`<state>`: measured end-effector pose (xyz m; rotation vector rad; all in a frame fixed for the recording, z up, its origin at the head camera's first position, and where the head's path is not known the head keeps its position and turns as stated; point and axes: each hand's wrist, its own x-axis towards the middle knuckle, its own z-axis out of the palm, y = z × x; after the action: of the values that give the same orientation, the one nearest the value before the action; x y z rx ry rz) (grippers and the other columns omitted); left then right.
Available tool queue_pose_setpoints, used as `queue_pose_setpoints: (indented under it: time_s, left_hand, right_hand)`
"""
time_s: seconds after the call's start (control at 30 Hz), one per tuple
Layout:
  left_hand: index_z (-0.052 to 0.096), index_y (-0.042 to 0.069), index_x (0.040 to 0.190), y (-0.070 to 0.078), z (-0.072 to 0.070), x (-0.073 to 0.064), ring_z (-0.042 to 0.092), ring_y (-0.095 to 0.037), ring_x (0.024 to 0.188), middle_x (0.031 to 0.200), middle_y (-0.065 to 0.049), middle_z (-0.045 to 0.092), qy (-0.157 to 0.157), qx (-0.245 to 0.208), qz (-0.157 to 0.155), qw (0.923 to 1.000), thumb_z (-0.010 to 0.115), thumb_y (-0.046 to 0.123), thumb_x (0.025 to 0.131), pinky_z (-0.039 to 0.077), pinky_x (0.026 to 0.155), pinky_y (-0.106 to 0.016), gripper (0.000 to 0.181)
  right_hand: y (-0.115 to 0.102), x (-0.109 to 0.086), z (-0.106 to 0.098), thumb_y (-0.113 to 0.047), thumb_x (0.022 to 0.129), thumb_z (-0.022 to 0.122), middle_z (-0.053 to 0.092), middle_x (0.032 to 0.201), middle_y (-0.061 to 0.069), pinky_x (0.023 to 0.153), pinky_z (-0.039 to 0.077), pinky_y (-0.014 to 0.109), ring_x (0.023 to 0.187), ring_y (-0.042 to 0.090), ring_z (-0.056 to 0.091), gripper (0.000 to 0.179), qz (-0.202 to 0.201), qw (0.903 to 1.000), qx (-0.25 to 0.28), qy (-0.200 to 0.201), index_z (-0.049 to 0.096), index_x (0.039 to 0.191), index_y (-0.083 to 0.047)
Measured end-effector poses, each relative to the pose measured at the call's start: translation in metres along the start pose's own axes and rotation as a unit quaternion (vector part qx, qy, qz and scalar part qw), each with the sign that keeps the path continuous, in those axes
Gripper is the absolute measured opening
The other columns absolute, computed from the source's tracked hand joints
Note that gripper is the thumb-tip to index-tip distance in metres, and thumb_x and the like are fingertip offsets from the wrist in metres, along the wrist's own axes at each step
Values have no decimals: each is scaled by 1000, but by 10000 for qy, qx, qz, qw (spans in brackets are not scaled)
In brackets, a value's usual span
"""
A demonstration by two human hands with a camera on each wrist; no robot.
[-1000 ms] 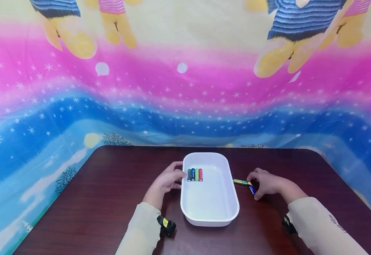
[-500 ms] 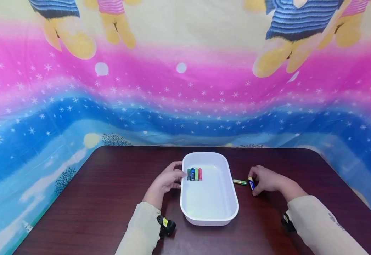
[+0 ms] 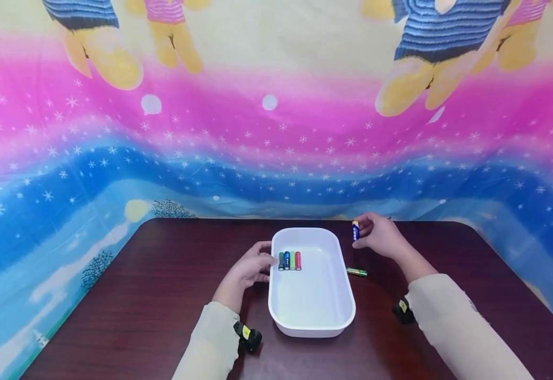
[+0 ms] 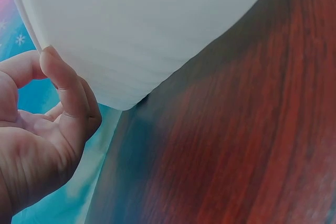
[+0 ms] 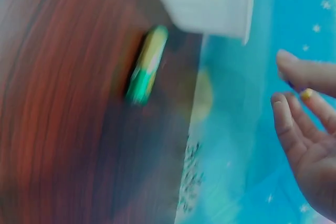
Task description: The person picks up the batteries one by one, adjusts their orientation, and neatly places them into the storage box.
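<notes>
A white plastic tray (image 3: 311, 303) stands on the dark wooden table, and my left hand (image 3: 249, 268) holds its left side, fingertips at the rim. Inside, toward the far left, several batteries (image 3: 290, 260) lie side by side in green, blue, light green and red. My right hand (image 3: 382, 236) pinches a blue battery with a yellow end (image 3: 355, 231) between thumb and fingers, raised beyond the tray's far right corner. In the right wrist view only a bit of it shows by the fingers (image 5: 283, 119). A green-and-gold battery (image 5: 147, 66) lies on the table right beside the tray.
The table (image 3: 162, 295) is dark reddish wood with rounded far corners. Behind it hangs a colourful printed cloth (image 3: 238, 132), close to the far edge. Wrist cameras sit on both forearms, the left one (image 3: 249, 336) near the tray's front left.
My right hand has lifted the blue and yellow battery from the table and carried it away from me and leftward. The left hand and tray stay put.
</notes>
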<state>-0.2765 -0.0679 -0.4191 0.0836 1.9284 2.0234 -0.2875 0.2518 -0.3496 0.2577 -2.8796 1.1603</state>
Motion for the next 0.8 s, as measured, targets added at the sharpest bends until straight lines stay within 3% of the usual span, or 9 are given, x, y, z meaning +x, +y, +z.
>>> queue_pose_setpoints:
  time_s: [0.27, 0.53, 0.8]
  left_hand:
    - [31, 6, 137, -1, 0, -1, 58, -21, 68, 96, -16, 56, 32, 33, -39, 10000, 56, 1, 83, 50, 49, -27, 60]
    - [31, 5, 137, 0, 0, -1, 58, -20, 68, 95, -15, 55, 3, 26, -31, 10000, 56, 1, 83, 50, 49, -27, 60]
    - [31, 5, 137, 0, 0, 0, 58, -21, 69, 97, -17, 56, 20, 23, -10, 10000, 56, 1, 83, 50, 49, -28, 59]
  right_hand:
    - [-21, 7, 8, 5, 70, 74, 49, 113, 23, 82, 50, 36, 97, 31, 53, 64, 658, 9879, 1402, 52, 42, 126, 7]
    - [-34, 11, 14, 6, 75, 69, 45, 118, 21, 92, 44, 44, 104, 32, 49, 67, 721, 9729, 2174, -309, 39, 135, -3]
    - [-47, 14, 25, 8, 76, 68, 45, 118, 19, 92, 45, 40, 103, 29, 51, 67, 859, 9506, 2870, -813, 40, 135, -6]
